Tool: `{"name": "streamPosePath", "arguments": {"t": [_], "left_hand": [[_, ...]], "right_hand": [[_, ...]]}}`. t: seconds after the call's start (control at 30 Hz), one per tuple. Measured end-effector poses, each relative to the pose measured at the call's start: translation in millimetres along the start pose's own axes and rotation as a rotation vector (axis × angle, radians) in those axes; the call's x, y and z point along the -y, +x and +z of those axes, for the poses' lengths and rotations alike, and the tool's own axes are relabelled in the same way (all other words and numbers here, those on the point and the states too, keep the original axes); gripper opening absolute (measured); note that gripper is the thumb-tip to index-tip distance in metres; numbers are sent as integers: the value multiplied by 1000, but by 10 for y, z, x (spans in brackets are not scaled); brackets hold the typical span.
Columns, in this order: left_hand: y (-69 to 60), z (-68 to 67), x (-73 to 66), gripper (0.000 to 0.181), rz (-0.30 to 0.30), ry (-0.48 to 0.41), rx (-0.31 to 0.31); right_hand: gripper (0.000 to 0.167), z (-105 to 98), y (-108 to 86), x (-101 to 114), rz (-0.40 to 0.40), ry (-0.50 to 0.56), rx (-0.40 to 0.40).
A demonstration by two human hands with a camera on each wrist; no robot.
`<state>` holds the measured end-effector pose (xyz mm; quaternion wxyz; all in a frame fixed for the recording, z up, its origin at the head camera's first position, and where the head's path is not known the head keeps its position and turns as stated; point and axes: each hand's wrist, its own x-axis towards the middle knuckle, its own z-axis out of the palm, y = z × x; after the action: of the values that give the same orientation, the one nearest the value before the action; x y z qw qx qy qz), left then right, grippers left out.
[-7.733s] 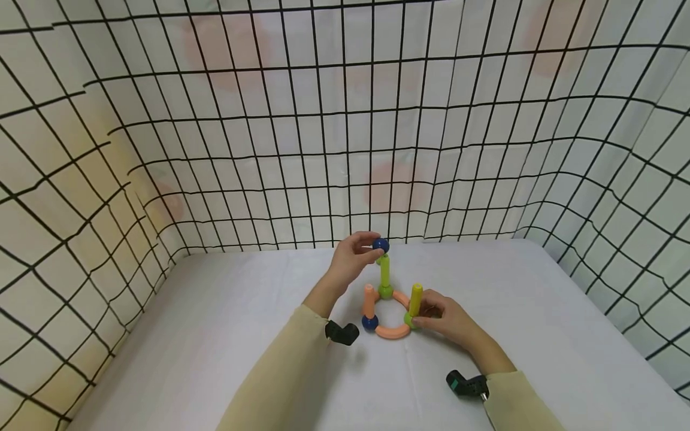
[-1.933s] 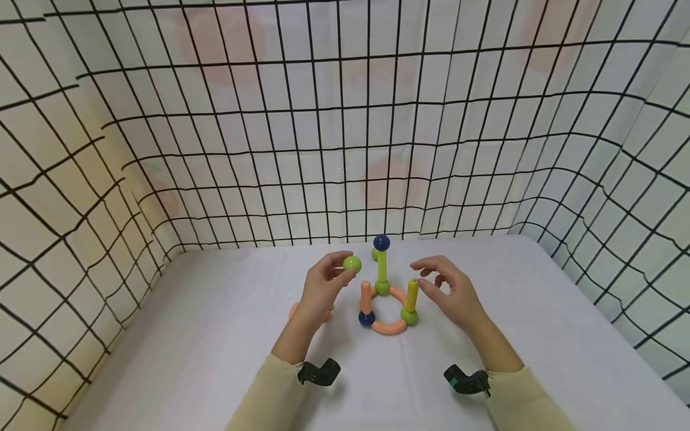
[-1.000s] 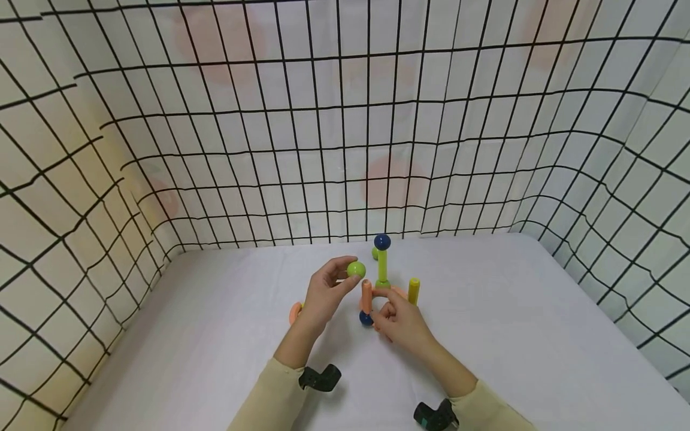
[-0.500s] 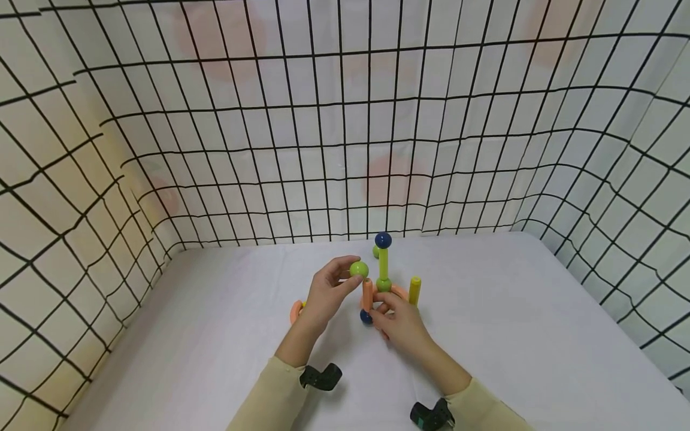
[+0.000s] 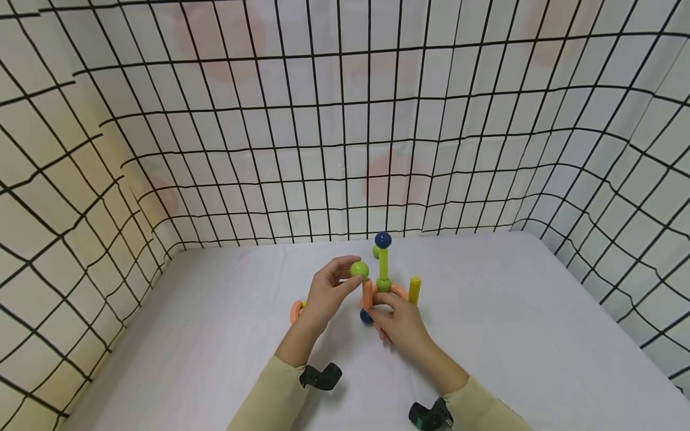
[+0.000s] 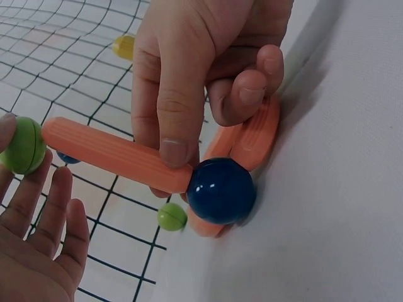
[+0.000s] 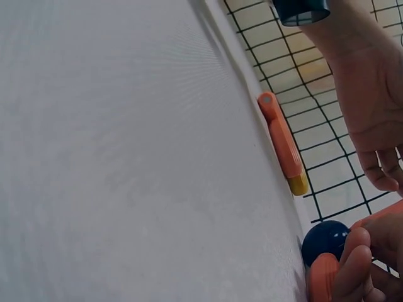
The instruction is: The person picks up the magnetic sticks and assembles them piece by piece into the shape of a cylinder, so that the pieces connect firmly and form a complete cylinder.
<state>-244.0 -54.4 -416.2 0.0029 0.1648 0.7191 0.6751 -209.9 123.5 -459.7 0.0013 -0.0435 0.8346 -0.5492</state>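
Observation:
My left hand (image 5: 327, 290) pinches a green ball (image 5: 359, 270) between thumb and fingers. That ball sits against the top end of an upright orange rod (image 5: 368, 294); the left wrist view shows the ball (image 6: 24, 148) touching the rod's tip. Low on the rod, my right hand (image 5: 401, 323) pinches it just above the dark blue ball (image 6: 220, 190) at its foot. Orange curved pieces (image 5: 399, 291) join the base balls in a ring, partly hidden by the right hand. At the ring's back, a green rod (image 5: 383, 263) stands with a blue ball (image 5: 383, 240) on top.
A yellow rod (image 5: 414, 290) stands upright on the ring's right side. Behind the structure lies another green ball (image 5: 376, 251). Left of it, an orange curved piece (image 5: 295, 312) and a yellow piece lie partly behind the left arm. Black-lined netting (image 5: 345, 149) surrounds the white table (image 5: 517, 323).
My left hand has left the blue ball on the green rod and brought a green ball to the orange rod's top. My right hand has moved left from the yellow rod to the orange one.

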Motion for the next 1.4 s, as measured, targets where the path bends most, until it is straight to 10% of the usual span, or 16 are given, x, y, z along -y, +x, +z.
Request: {"name": "streamPosePath", "arguments": {"t": [1.4], "left_hand": [[-11,39,-34,39,42,87,94]], "right_hand": [[24,5,-2,19,30,-31,0]]}}
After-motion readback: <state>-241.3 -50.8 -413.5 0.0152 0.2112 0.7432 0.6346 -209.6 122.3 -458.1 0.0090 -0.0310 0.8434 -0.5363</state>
